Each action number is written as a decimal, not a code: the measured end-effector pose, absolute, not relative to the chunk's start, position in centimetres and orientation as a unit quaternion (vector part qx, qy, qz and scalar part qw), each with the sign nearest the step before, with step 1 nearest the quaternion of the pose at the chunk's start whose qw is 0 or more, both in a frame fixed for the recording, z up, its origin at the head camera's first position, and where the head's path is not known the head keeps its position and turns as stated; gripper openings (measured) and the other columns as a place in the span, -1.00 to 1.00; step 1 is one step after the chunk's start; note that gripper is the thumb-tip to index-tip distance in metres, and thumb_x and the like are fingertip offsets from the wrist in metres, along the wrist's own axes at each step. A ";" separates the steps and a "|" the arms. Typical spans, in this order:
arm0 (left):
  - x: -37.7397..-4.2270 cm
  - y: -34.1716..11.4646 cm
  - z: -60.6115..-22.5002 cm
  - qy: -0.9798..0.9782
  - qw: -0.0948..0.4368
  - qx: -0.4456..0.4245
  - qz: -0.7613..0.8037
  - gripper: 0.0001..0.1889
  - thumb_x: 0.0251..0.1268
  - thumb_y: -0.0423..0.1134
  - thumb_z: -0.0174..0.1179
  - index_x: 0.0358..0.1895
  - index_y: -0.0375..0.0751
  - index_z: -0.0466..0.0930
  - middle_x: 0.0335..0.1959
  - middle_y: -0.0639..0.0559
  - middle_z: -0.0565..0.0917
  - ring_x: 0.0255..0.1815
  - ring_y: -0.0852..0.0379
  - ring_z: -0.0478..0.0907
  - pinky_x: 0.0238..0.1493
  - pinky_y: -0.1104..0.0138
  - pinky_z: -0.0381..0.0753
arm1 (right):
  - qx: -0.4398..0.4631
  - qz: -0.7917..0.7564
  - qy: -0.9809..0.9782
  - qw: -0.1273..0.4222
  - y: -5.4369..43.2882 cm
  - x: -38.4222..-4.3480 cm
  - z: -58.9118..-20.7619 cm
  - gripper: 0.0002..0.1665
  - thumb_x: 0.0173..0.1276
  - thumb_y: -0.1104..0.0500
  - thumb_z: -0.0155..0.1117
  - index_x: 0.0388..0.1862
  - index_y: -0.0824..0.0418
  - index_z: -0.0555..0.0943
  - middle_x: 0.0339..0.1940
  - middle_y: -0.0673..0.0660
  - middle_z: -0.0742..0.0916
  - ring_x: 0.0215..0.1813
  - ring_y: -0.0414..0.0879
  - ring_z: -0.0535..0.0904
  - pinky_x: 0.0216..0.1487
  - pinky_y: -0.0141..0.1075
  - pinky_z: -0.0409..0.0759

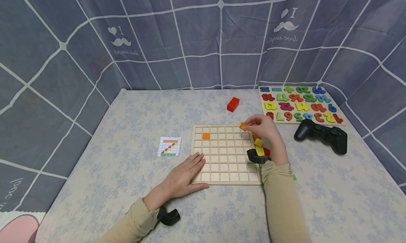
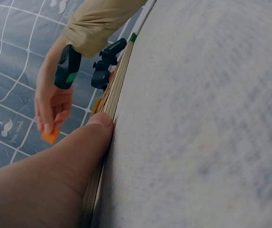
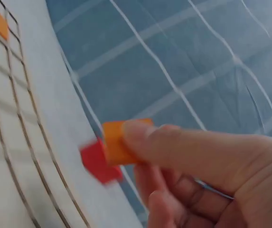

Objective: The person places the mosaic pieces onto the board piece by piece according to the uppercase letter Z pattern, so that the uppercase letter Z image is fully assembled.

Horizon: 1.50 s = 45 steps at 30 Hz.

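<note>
Between thumb and fingers my right hand (image 1: 263,127) pinches an orange block (image 3: 119,142), held above the far right corner of a wooden grid board (image 1: 219,158). One orange square (image 1: 206,136) sits in a cell near the board's upper left. My left hand (image 1: 182,176) lies with straight fingers on the board's lower left corner, the thumb along its near edge. Just left of the board, a pattern card (image 1: 169,146) shows rows of coloured squares. Yellow blocks (image 1: 259,148) and other coloured ones lie along the board's right side, partly hidden by the right arm.
A red block (image 1: 233,104) rests beyond the board. At the back right lies a number puzzle board (image 1: 301,105), with a black game controller (image 1: 321,135) in front of it. A grid-patterned curtain (image 1: 203,42) hangs behind the table. Something pink (image 1: 19,229) shows at the lower left.
</note>
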<state>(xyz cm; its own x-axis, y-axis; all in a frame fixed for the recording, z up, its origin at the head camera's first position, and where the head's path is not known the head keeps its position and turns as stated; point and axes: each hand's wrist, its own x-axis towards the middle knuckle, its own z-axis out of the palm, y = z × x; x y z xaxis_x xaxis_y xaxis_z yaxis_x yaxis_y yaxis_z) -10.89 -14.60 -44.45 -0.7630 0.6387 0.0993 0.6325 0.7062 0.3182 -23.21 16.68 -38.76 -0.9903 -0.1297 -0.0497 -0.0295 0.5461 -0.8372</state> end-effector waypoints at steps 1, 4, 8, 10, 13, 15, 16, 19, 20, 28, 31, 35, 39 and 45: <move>-10.9 -14.6 -44.4 0.924 0.009 0.344 0.169 -0.14 0.26 0.31 0.00 0.41 -0.30 0.17 0.46 -0.10 0.13 0.49 0.07 -0.09 0.47 0.30 -0.03 | -0.059 -0.477 0.875 0.048 15.8 -23.3 -38.7 -0.66 0.19 0.11 0.40 -0.16 0.33 0.63 -0.27 0.19 0.66 -0.23 0.03 0.55 -0.25 -0.25 0.57; -10.9 -14.7 -44.4 0.924 0.005 0.342 0.169 -0.13 0.25 0.31 0.00 0.41 -0.30 0.18 0.46 -0.10 0.14 0.49 0.07 -0.08 0.46 0.29 -0.01 | -0.100 -0.481 0.870 0.037 13.2 -23.4 -38.8 -0.71 0.18 0.15 0.41 -0.19 0.30 0.66 -0.29 0.17 0.68 -0.23 0.02 0.57 -0.22 -0.22 0.57; -10.9 -14.7 -44.4 0.924 0.000 0.343 0.169 -0.14 0.25 0.32 0.01 0.40 -0.30 0.19 0.45 -0.09 0.14 0.48 0.07 -0.07 0.46 0.29 -0.01 | -0.142 -0.463 0.874 0.040 10.2 -23.6 -39.8 -0.79 0.21 0.17 0.37 -0.19 0.23 0.68 -0.29 0.13 0.70 -0.24 -0.01 0.58 -0.20 -0.20 0.58; -10.9 -14.6 -44.5 0.923 -0.002 0.346 0.169 -0.14 0.25 0.32 0.00 0.40 -0.31 0.20 0.45 -0.10 0.15 0.48 0.07 -0.06 0.46 0.30 -0.03 | -0.150 -0.450 0.879 0.048 9.2 -23.7 -40.6 -0.83 0.24 0.17 0.35 -0.20 0.19 0.69 -0.27 0.11 0.69 -0.23 -0.02 0.58 -0.21 -0.20 0.59; -11.0 -14.6 -44.5 0.922 -0.003 0.349 0.169 -0.14 0.25 0.32 0.00 0.40 -0.31 0.20 0.45 -0.11 0.15 0.48 0.07 -0.06 0.46 0.31 -0.04 | -0.152 -0.433 0.887 0.051 8.1 -23.8 -41.6 -0.87 0.27 0.17 0.31 -0.22 0.15 0.69 -0.25 0.09 0.69 -0.22 -0.02 0.58 -0.21 -0.19 0.59; -11.0 -14.6 -44.5 0.922 -0.003 0.350 0.167 -0.14 0.25 0.32 0.00 0.40 -0.32 0.20 0.45 -0.11 0.15 0.48 0.07 -0.06 0.46 0.31 -0.04 | -0.151 -0.420 0.894 0.046 7.8 -23.8 -42.1 -0.89 0.29 0.17 0.30 -0.23 0.13 0.70 -0.24 0.08 0.70 -0.20 -0.01 0.58 -0.19 -0.18 0.59; -11.0 -14.6 -44.4 0.922 -0.003 0.350 0.166 -0.14 0.25 0.32 -0.01 0.40 -0.31 0.20 0.45 -0.11 0.15 0.48 0.07 -0.06 0.46 0.31 -0.04 | -0.151 -0.414 0.897 0.043 7.7 -23.8 -42.2 -0.89 0.29 0.18 0.29 -0.24 0.13 0.71 -0.24 0.08 0.70 -0.19 -0.01 0.58 -0.17 -0.17 0.59; -11.0 -14.6 -44.4 0.921 -0.004 0.351 0.166 -0.14 0.25 0.31 0.00 0.40 -0.32 0.21 0.44 -0.11 0.16 0.48 0.07 -0.06 0.47 0.31 -0.04 | -0.147 -0.399 0.904 0.038 7.5 -23.8 -42.5 -0.88 0.29 0.18 0.30 -0.23 0.13 0.72 -0.24 0.08 0.71 -0.17 0.00 0.58 -0.13 -0.15 0.58; -11.0 -14.6 -44.3 0.921 -0.005 0.352 0.166 -0.15 0.26 0.31 0.01 0.39 -0.32 0.21 0.44 -0.12 0.16 0.48 0.07 -0.05 0.47 0.31 -0.04 | -0.145 -0.397 0.906 0.039 7.6 -23.8 -42.5 -0.86 0.28 0.17 0.31 -0.21 0.14 0.72 -0.24 0.08 0.70 -0.17 0.01 0.58 -0.13 -0.15 0.58; -10.9 -14.6 -44.2 0.922 0.002 0.349 0.168 -0.14 0.25 0.31 0.01 0.40 -0.32 0.19 0.45 -0.11 0.15 0.48 0.06 -0.06 0.47 0.31 -0.04 | -0.104 -0.456 0.882 0.054 9.9 -23.9 -41.4 -0.60 0.23 0.18 0.35 0.06 0.21 0.62 -0.07 0.19 0.65 -0.11 0.04 0.55 -0.16 -0.15 0.58; -10.9 -14.6 -44.2 0.922 0.004 0.348 0.169 -0.14 0.25 0.30 0.01 0.40 -0.32 0.19 0.45 -0.11 0.14 0.48 0.06 -0.06 0.47 0.31 -0.05 | -0.091 -0.485 0.868 0.050 11.7 -24.0 -40.9 -0.58 0.26 0.20 0.32 0.10 0.27 0.58 0.00 0.23 0.64 -0.06 0.08 0.55 -0.14 -0.15 0.58; -10.9 -14.6 -44.2 0.921 0.004 0.352 0.170 -0.14 0.26 0.29 0.02 0.41 -0.32 0.18 0.45 -0.12 0.14 0.49 0.06 -0.07 0.47 0.31 -0.06 | -0.069 -0.509 0.857 0.038 13.9 -24.0 -40.5 -0.55 0.27 0.19 0.31 0.13 0.30 0.56 0.03 0.25 0.63 -0.03 0.11 0.55 -0.11 -0.17 0.57; -10.9 -14.6 -44.1 0.922 0.005 0.350 0.169 -0.14 0.26 0.31 0.00 0.41 -0.31 0.18 0.46 -0.11 0.13 0.49 0.06 -0.07 0.47 0.31 -0.05 | -0.036 -0.529 0.847 0.038 15.8 -23.7 -40.2 -0.51 0.29 0.14 0.30 0.17 0.29 0.53 0.08 0.24 0.61 0.02 0.10 0.51 -0.09 -0.19 0.56; -10.8 -14.6 -44.1 0.924 0.008 0.345 0.167 -0.14 0.26 0.31 0.00 0.40 -0.30 0.19 0.46 -0.11 0.13 0.49 0.06 -0.07 0.46 0.29 -0.02 | 0.010 -0.529 0.848 0.037 17.6 -23.4 -40.2 -0.49 0.31 0.10 0.28 0.21 0.26 0.50 0.09 0.23 0.59 0.05 0.10 0.46 0.01 -0.15 0.52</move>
